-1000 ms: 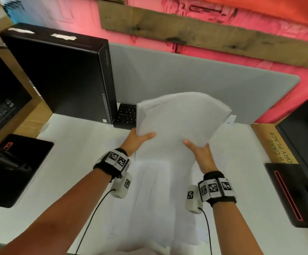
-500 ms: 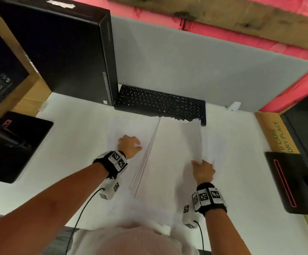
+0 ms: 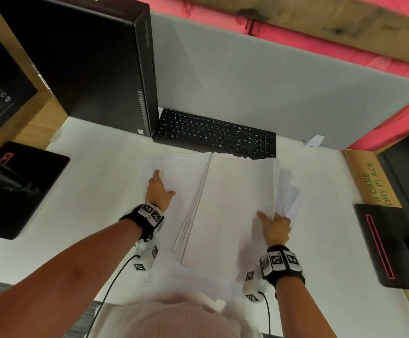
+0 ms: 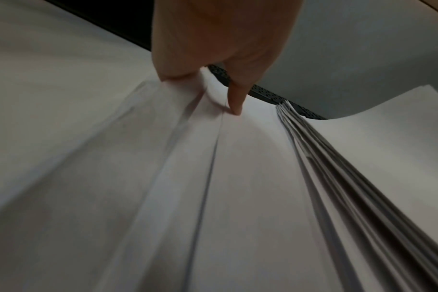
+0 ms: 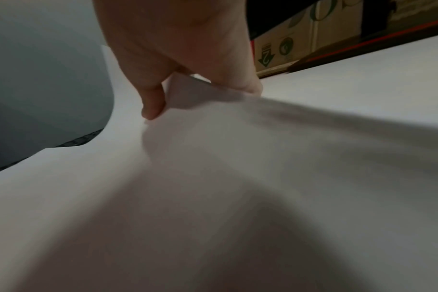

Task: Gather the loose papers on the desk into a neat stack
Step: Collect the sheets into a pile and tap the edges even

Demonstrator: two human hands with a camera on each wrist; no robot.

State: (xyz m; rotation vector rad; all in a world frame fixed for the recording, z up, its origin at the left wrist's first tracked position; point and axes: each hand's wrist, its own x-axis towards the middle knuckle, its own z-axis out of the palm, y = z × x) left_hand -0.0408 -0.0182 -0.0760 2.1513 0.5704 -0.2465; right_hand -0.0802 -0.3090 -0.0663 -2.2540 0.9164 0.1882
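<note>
With the right hand (image 3: 275,226) pinching the fanned stack of white paper sheets (image 3: 232,203) on the white counter (image 3: 101,191), the flat, released left hand (image 3: 158,189) should sweep the loose white sheets (image 3: 174,167) rightward under it.

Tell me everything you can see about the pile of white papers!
The papers are plain white sheets on the white desk, just before the black keyboard. They are not neat: edges fan out on the left and stick out on the right. The left hand touches the left sheets; the right hand grips the right edge.
</note>
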